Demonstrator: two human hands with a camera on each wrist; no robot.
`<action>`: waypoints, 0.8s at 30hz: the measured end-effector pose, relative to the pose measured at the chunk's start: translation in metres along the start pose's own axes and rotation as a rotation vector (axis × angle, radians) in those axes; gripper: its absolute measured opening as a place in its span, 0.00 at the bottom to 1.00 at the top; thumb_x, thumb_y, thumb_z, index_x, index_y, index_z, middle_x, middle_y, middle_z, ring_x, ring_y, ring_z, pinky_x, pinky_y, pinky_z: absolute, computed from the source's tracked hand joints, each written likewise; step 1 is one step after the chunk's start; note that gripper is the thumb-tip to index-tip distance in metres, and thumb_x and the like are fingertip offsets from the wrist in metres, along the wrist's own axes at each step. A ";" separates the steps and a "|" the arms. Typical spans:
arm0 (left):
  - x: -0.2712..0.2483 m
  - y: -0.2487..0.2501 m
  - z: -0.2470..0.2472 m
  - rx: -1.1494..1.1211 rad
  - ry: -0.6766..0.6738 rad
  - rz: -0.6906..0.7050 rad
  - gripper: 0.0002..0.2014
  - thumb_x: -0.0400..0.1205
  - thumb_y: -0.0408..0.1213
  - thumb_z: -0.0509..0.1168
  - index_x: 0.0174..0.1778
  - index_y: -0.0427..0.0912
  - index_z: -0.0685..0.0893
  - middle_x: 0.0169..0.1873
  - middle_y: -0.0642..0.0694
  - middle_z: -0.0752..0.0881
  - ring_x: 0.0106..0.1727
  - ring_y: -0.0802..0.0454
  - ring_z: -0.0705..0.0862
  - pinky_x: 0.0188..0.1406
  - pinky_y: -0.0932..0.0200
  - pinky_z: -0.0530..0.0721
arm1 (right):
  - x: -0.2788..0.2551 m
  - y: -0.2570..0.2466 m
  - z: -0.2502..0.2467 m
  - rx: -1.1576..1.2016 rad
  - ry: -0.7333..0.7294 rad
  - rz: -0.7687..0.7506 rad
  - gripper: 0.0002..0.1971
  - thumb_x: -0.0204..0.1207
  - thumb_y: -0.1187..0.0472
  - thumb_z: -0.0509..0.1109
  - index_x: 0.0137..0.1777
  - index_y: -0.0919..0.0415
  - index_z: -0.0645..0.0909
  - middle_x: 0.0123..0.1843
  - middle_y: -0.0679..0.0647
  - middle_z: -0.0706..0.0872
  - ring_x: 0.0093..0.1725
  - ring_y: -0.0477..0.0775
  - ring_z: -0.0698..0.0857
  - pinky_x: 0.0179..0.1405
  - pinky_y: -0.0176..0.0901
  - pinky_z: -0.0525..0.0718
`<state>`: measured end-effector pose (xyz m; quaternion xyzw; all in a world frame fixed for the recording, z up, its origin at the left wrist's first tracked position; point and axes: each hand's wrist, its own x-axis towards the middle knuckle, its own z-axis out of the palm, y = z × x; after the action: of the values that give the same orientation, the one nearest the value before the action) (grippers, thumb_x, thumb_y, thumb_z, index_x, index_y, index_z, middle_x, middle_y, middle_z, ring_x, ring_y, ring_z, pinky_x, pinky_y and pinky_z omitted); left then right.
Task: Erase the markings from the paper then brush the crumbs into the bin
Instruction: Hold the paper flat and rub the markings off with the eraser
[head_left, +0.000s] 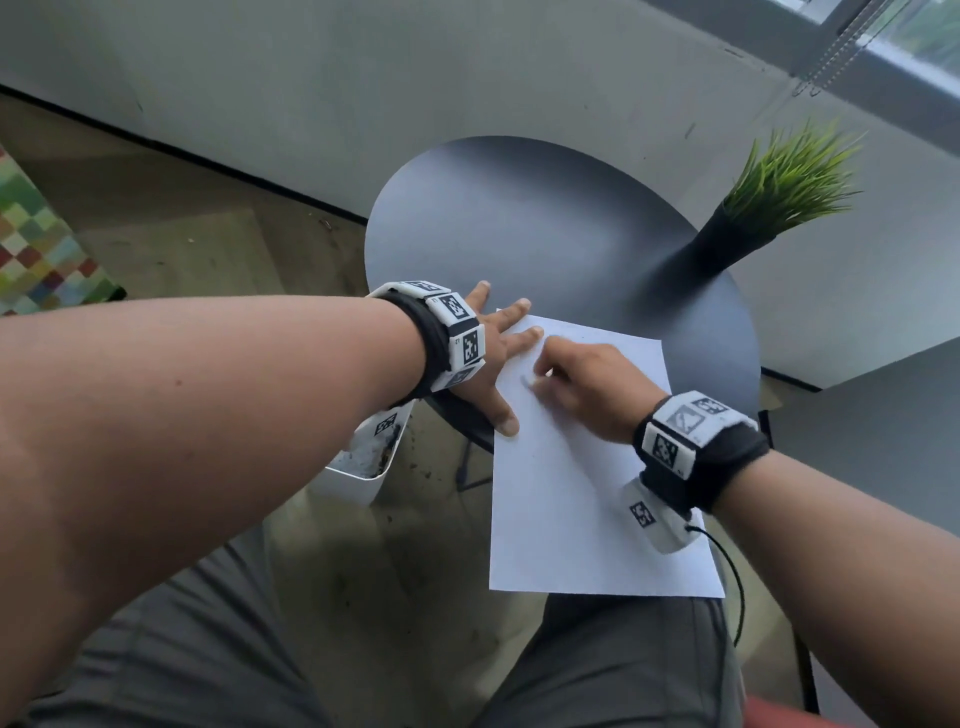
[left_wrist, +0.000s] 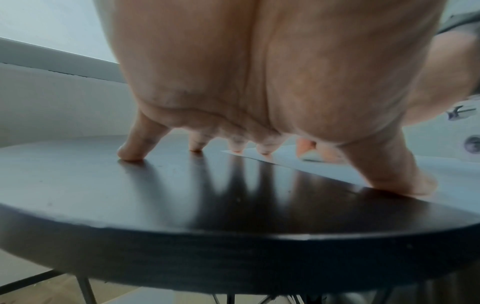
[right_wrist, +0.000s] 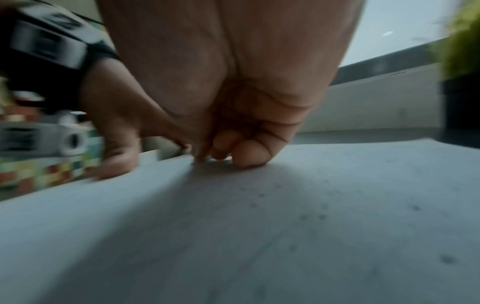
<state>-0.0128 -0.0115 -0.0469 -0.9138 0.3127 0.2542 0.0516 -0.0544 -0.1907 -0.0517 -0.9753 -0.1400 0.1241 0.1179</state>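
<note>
The paper (head_left: 587, 467) lies on the near edge of the round dark worktop (head_left: 545, 218), and a good half of it overhangs toward your lap with nothing underneath. It's one thin sheet, so judge it light, floppy and quick to slide or crease; only the far part, backed by the worktop, looks stiff enough to rub on.

Your left hand (head_left: 493, 358) is doing the right job: fingers spread flat, the thumb and two fingertips pinning the sheet's left edge and far corner, the other fingertips planted on the bare worktop. That's the place to hold it, by pressing down close beside the rubbing spot, not by lifting.

Your right hand (head_left: 587, 384) is curled tight over the far part of the sheet, fingertips bunched down onto it. It reads as a pinch on an eraser, but the eraser itself is hidden, so I can't tell for sure. Just left of that hand a faint grey smudge (head_left: 527, 382) shows.

Dark crumbs (right_wrist: 311, 216) speckle the sheet in the right wrist view.

The white bin (head_left: 363, 457) waits on the floor below the worktop's left edge. A potted grass plant (head_left: 769, 208) stands at the far right.
</note>
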 end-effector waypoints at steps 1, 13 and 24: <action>0.000 0.000 0.000 0.001 0.001 -0.002 0.61 0.68 0.79 0.65 0.88 0.60 0.37 0.87 0.54 0.33 0.87 0.31 0.35 0.77 0.20 0.51 | 0.006 0.006 -0.002 0.031 0.038 0.118 0.08 0.80 0.52 0.66 0.50 0.56 0.77 0.45 0.54 0.86 0.44 0.58 0.81 0.46 0.50 0.81; 0.001 -0.001 0.001 0.012 -0.006 -0.007 0.61 0.68 0.79 0.65 0.88 0.60 0.37 0.87 0.55 0.33 0.87 0.31 0.35 0.76 0.18 0.52 | 0.012 0.020 -0.009 0.058 0.091 0.364 0.09 0.80 0.52 0.64 0.52 0.58 0.77 0.49 0.57 0.86 0.48 0.60 0.80 0.44 0.46 0.73; 0.000 0.001 0.000 0.030 -0.008 -0.006 0.61 0.68 0.79 0.65 0.88 0.60 0.36 0.87 0.54 0.33 0.87 0.31 0.36 0.77 0.21 0.51 | 0.015 0.005 -0.007 0.033 0.092 0.292 0.09 0.79 0.53 0.64 0.53 0.58 0.77 0.50 0.60 0.86 0.50 0.64 0.82 0.47 0.49 0.80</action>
<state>-0.0132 -0.0119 -0.0464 -0.9127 0.3136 0.2532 0.0672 -0.0370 -0.1923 -0.0501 -0.9878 0.0109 0.0975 0.1209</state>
